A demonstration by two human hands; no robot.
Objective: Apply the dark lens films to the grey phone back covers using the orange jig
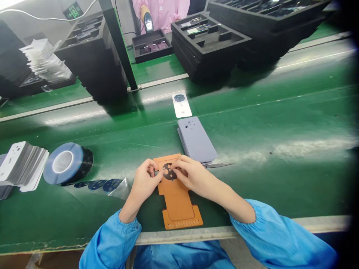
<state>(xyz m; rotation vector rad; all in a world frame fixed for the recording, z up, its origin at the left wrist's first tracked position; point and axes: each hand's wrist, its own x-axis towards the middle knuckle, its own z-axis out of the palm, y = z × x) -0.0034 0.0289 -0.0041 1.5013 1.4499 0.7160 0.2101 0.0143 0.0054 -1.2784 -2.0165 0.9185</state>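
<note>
My left hand [145,180] and my right hand [193,172] meet over an orange fixture plate [179,201]. Between them is a round black sticker with holes [169,174], at the plate's upper part. Thumb and forefinger of each hand are pinched at its edges, left and right; whether it touches the plate I cannot tell. Just beyond my right hand lies a stack of grey phone back covers [198,140] with camera holes. Tweezers [220,165] rest beside the stack's near end.
At left are a roll of stickers [67,164], its loose strip [98,184] and a stack of white and grey panels [24,164]. A white card [181,105] lies farther back. Black foam trays [207,41] line the far side, where a person in pink [162,11] holds a scanner [148,22].
</note>
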